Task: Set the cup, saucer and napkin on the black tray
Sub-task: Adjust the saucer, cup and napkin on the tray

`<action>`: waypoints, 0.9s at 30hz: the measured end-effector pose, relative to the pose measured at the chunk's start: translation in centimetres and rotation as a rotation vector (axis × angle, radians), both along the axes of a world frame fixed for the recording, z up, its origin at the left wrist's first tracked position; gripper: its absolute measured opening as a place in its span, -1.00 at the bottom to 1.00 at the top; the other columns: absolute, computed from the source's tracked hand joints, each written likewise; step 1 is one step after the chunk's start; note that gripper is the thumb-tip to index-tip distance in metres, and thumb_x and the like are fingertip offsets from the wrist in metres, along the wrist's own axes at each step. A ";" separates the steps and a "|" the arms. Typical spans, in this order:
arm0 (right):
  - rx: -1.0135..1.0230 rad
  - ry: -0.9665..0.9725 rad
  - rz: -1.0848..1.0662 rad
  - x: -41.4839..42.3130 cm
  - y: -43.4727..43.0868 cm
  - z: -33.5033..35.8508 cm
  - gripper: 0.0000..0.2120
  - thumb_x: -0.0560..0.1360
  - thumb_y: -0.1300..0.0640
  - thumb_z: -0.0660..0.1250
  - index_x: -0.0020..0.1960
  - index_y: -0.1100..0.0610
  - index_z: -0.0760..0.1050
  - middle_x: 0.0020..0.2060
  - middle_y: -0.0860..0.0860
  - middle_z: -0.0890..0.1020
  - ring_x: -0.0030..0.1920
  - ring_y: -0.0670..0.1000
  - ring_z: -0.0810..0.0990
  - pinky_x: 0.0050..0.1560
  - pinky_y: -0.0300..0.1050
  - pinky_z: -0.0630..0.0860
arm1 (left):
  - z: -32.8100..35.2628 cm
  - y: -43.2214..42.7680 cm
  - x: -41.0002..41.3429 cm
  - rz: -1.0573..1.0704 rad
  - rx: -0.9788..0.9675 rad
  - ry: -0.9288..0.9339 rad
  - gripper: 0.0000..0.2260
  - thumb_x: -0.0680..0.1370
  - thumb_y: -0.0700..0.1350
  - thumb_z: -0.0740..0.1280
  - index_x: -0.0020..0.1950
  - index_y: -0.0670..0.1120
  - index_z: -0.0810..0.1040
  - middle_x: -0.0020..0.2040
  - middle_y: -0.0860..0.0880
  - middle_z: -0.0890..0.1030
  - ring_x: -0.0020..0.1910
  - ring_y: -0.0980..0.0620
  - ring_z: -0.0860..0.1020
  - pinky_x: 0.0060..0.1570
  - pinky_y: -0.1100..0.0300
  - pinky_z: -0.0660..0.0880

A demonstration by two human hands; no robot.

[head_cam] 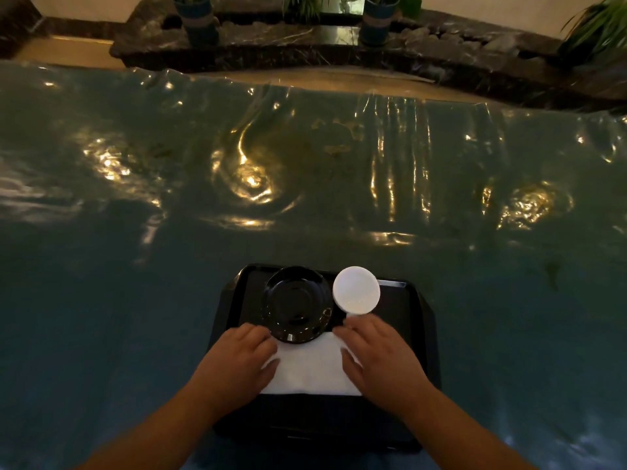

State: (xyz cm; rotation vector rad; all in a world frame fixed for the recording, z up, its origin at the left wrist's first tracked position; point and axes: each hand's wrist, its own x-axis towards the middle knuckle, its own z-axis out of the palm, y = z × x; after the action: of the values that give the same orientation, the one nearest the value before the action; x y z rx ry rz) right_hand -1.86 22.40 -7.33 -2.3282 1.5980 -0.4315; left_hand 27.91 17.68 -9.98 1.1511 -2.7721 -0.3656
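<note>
A black tray (422,320) lies on the table just in front of me. On its far left part rests a black saucer (298,305), whose near edge overlaps a white napkin (310,368) spread flat on the tray. A white cup (356,290) stands to the right of the saucer, on the tray. My left hand (246,361) lies flat on the napkin's left edge, fingers spread. My right hand (380,357) presses the napkin's right edge, its fingertips close to the cup's base. Neither hand grips anything.
The table wears a shiny teal plastic cover (305,181) with wrinkles and lamp glare. Beyond the far edge runs a dark marble ledge (305,45) with potted plants (196,15).
</note>
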 end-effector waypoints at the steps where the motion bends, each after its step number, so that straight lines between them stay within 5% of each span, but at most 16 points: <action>1: 0.038 0.023 0.038 0.1 1.1 -0.7 -0.66 0.58 0.02 0.31 0.33 0.05 0.51 0.20 0.03 0.58 0.20 0.04 0.52 0.20 0.03 0.55 | -0.5 0.8 0.8 -0.016 -0.004 -0.020 -0.85 0.54 0.04 0.35 -0.07 -0.02 0.59 -0.04 -0.02 0.58 -0.10 -0.07 0.52 -0.15 0.04 0.50; 7: 0.181 0.193 0.082 -0.7 2.9 -3.7 -0.59 0.58 -0.07 0.28 0.38 0.01 0.52 0.33 0.06 0.57 0.29 0.10 0.55 0.33 0.04 0.51 | -1.5 1.7 2.1 0.002 -0.010 -0.062 -0.80 0.50 0.05 0.32 0.00 -0.02 0.63 0.08 -0.05 0.64 -0.04 -0.07 0.59 -0.10 0.05 0.59; 27: 0.166 0.165 0.026 -1.6 3.0 -4.1 -0.59 0.47 -0.09 0.41 0.29 -0.03 0.57 0.27 0.01 0.59 0.21 0.06 0.58 0.22 0.01 0.57 | -1.8 1.0 1.3 -0.027 -0.013 -0.013 -0.77 0.50 0.08 0.31 -0.01 -0.01 0.68 0.06 -0.05 0.64 -0.05 -0.06 0.61 -0.09 0.12 0.60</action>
State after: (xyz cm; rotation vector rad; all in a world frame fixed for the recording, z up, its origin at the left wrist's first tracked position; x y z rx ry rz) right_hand -3.45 25.36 -11.46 -2.3055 1.6054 -0.0979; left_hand 29.16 18.69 -11.81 1.1189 -2.7996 -0.3430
